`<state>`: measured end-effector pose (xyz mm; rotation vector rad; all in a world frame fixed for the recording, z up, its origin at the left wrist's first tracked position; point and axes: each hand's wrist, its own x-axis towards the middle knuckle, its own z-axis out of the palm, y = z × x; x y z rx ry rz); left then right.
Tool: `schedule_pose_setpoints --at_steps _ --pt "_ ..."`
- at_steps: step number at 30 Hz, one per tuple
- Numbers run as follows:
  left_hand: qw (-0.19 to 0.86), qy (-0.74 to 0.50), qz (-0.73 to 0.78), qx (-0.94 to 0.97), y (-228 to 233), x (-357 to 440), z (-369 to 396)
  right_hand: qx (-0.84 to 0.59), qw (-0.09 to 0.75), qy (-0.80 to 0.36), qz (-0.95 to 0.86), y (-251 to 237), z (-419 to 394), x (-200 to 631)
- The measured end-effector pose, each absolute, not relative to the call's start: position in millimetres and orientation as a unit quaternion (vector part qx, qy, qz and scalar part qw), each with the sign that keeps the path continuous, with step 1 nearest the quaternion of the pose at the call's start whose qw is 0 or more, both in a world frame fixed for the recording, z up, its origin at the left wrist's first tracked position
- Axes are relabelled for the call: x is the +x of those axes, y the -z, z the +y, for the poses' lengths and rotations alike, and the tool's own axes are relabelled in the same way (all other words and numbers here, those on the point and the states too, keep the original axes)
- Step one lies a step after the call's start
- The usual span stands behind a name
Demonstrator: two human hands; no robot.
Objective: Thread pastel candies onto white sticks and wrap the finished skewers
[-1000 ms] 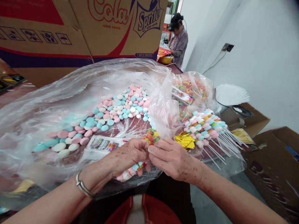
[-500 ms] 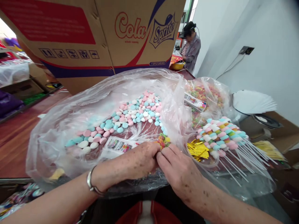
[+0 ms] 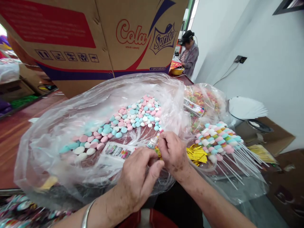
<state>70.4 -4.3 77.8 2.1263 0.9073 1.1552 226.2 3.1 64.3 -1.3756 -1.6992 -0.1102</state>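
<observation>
My left hand is curled over the near edge of the plastic sheet, its thumb and forefinger close together. Whatever lies between them is hidden. My right hand is closed in a pinch just beside it, slightly higher. Small yellow and orange gummy rings show between the hands. A crinkled bit of clear printed plastic pokes out by my right fingertips; I cannot tell whether they grip it. Beyond lie pink, blue and white candy discs. Printed bags lie left of my hands.
Candy skewers on white sticks lie at right beside gold twist ties. Behind them sits a bag of gummy rings. A big cardboard box stands at the back. Another person works farther off.
My hands have separated a little: the left has come nearer and turned, while the right has risen. The printed plastic now shows beside my right fingers. The view has shifted slightly.
</observation>
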Motion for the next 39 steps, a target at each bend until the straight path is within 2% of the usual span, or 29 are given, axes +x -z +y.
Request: schedule_pose_setpoints --at_steps 2,4,6,8,11,15,17,19,21,22,25,28,31,35,39 --pt "0.507 -0.388 0.398 0.659 -82.6 69.4 -0.7 -0.547 0.485 0.037 -0.681 -68.6 2.5 218.2" --pt "0.658 -0.402 0.402 0.493 -89.9 68.8 10.1 -0.534 0.506 0.021 -0.677 -72.0 -1.2 209.1" --pt "0.723 -0.452 0.347 0.391 -99.1 66.6 22.2 -0.524 0.528 -0.019 -0.668 -74.1 -7.2 200.4" --pt "0.743 -0.489 0.282 0.359 -108.1 62.9 29.7 -0.505 0.553 -0.078 -0.659 -75.2 -13.6 192.8" --pt "0.732 -0.527 0.248 0.354 -114.6 59.0 30.6 -0.458 0.572 -0.141 -0.666 -76.5 -20.0 185.7" --pt "0.690 -0.517 0.345 0.371 -104.6 56.3 32.7 -0.464 0.556 -0.096 -0.683 -78.7 -19.3 190.5" --pt "0.586 -0.537 0.449 0.408 -96.7 50.6 36.8 -0.490 0.523 -0.092 -0.691 -79.9 -16.6 198.8" --pt "0.382 -0.584 0.508 0.505 -93.3 41.7 38.5 -0.505 0.489 -0.108 -0.703 -81.2 -14.1 207.8" --pt "0.236 -0.556 0.471 0.643 -96.6 33.4 36.1 -0.509 0.463 -0.128 -0.715 -82.6 -13.0 214.6" --pt "0.224 -0.512 0.431 0.709 -100.2 30.8 34.0 -0.509 0.449 -0.143 -0.720 -83.4 -12.9 216.7" --pt "0.372 -0.360 0.403 0.755 -111.3 30.2 30.0 -0.508 0.425 -0.194 -0.724 -86.4 -14.1 218.9" --pt "0.566 -0.328 0.391 0.647 -113.8 33.3 34.5 -0.483 0.422 -0.224 -0.734 -88.8 -15.0 219.0" --pt "0.667 -0.309 0.343 0.585 -110.3 32.5 42.5 -0.450 0.426 -0.232 -0.750 -88.6 -13.7 220.6" --pt "0.622 -0.293 0.329 0.647 -110.3 29.0 47.6 -0.446 0.439 -0.199 -0.754 -86.7 -11.4 222.3" --pt "0.450 -0.324 0.336 0.761 -114.4 29.1 43.3 -0.468 0.431 -0.164 -0.754 -87.7 -12.0 218.2"
